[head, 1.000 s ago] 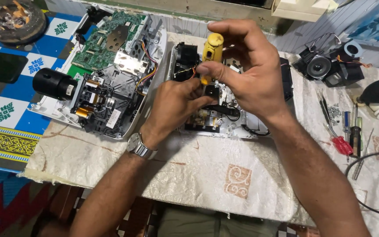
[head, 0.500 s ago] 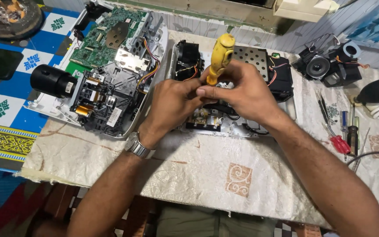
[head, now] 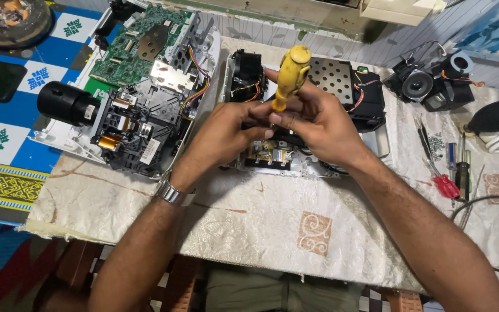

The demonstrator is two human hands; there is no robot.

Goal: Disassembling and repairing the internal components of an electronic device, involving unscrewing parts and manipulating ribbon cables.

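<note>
Your right hand (head: pixel 319 124) closes its grip on the yellow screwdriver (head: pixel 291 76), handle up, shaft running down between both hands toward the opened chassis (head: pixel 295 162), tip hidden, while your left hand (head: pixel 226 136) probably steadies it.

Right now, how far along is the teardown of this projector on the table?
Done: the top half with its green circuit board and lens lies opened to the left, and a speaker module sits apart at the right. In hand: the right hand holds the yellow-handled screwdriver upright over the lower chassis, the left hand steadying near its tip. Left: the chassis keeps its perforated metal shield and wiring.
</note>
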